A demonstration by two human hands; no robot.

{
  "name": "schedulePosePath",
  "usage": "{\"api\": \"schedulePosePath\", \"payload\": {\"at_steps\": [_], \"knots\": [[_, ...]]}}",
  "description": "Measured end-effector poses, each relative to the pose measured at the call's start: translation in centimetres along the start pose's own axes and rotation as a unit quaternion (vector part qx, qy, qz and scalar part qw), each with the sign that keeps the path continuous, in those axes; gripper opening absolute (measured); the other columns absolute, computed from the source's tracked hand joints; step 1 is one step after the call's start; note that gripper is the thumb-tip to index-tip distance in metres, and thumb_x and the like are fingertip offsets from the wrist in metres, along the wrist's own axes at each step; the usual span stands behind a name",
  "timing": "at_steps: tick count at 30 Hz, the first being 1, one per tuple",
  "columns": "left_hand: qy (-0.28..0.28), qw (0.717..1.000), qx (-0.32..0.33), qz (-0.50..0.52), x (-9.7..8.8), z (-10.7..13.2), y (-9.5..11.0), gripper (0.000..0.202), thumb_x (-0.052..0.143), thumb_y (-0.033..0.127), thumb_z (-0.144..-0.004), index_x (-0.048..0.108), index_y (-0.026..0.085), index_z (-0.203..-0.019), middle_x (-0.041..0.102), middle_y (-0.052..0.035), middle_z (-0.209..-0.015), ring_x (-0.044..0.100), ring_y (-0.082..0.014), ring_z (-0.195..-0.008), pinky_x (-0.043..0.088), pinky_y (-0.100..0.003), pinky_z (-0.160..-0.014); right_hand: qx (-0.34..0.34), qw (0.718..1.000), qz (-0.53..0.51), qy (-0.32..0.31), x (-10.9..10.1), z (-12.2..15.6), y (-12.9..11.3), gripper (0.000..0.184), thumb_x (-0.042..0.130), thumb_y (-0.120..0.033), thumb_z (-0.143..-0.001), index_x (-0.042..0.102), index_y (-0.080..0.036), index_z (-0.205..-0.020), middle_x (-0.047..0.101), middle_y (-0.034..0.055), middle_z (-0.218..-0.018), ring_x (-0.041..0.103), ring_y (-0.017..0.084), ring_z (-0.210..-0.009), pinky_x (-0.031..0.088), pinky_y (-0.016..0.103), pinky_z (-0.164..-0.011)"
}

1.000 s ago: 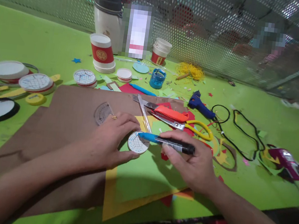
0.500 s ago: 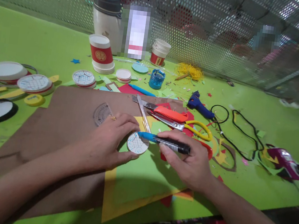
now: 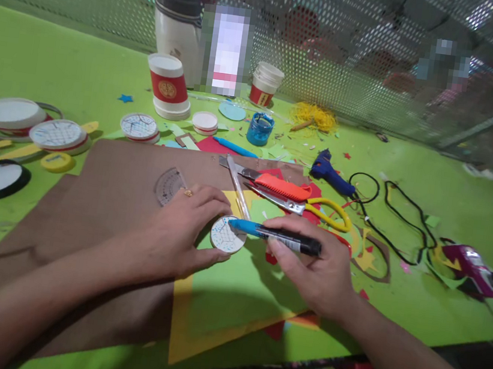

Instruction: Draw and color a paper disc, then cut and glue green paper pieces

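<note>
Left hand: the left hand [image 3: 181, 230] is curled round a small white disc [image 3: 227, 236], thumb on its near edge and fingers on its far edge, pinning it flat at centre frame.
Right hand: the right hand [image 3: 312, 272] is closed on a marker [image 3: 274, 235] that lies nearly level, its blue end touching the disc's right side.
Disc: it is marked with thin blue lines and lies on a green sheet [image 3: 238, 280], just beside the right edge of the brown paper [image 3: 112, 203].
Under the hands: a yellow sheet [image 3: 184, 333] shows below the green one; its corner points toward the lower edge of the frame.
Just behind: a clear protractor [image 3: 169, 185] lies by the left knuckles. A clear stick [image 3: 237, 194], an orange knife [image 3: 282, 186] and yellow-handled scissors [image 3: 315, 212] crowd the space above the marker.
Right side: a black cord [image 3: 400, 223] loops across the table [image 3: 62, 63], with a blue glue gun [image 3: 329, 174] at its upper end.
Left side: larger round lids [image 3: 57, 135] sit at the left edge of the frame, well apart from the hands.
Open room: bare brown paper lies left of the left hand, and bare green sheet lies below the hands.
Far edge: a perforated metal wall [image 3: 359, 54] closes the table's back.
</note>
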State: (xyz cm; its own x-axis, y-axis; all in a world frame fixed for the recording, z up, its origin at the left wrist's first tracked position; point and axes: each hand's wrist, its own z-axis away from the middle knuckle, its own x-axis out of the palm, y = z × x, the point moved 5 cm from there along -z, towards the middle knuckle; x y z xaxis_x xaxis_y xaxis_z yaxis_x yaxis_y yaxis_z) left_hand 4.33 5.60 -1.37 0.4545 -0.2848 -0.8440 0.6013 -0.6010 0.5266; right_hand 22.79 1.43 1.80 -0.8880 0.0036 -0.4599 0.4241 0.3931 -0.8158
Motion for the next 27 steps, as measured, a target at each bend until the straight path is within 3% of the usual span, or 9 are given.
{"api": "schedulePosePath", "payload": {"at_steps": [9,27], "knots": [[0.005,1.0,0.012,-0.004,0.0,0.08,-0.08,0.044,0.068,0.037,-0.077,0.058,0.016,-0.114,0.057,-0.0139,-0.123,0.051,-0.0317,-0.116,0.043,-0.049,-0.097,-0.004,1.0,0.013,-0.017,0.29,-0.09,0.1,0.017,0.066,-0.016,-0.084,0.07,-0.02,-0.1,0.074,0.0026,-0.089,0.069,0.015,-0.071,0.058,0.028,-0.072],[0.002,1.0,0.003,-0.001,-0.01,0.06,0.01,0.04,0.068,0.037,-0.078,0.058,0.019,-0.112,0.057,-0.0126,-0.123,0.052,-0.0308,-0.114,0.043,-0.049,-0.096,0.012,1.0,0.016,0.017,-0.33,0.09,0.07,0.016,0.067,-0.015,-0.082,0.071,-0.021,-0.095,0.076,0.0021,-0.087,0.07,0.015,-0.068,0.059,0.028,-0.068]]}}
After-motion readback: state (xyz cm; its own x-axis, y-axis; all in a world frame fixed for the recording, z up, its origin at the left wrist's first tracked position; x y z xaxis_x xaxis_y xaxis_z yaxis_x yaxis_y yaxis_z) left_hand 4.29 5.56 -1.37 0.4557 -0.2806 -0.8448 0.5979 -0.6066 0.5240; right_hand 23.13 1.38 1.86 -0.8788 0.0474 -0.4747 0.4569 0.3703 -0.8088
